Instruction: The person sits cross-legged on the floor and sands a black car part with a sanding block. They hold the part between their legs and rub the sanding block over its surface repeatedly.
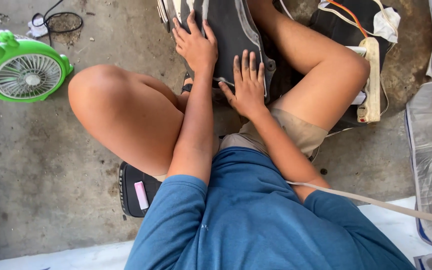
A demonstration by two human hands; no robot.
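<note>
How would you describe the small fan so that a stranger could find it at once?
Look at the bare concrete floor, left of the seated person's knee. Near the picture's left edge lies a small round fan. Its bright green casing with frog-like eyes and white grille sets it apart from the dark things nearby.

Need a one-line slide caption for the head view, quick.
Both hands, left hand and right hand, pressed flat on a dark grey panel between the knees, green fan nearby.
</note>
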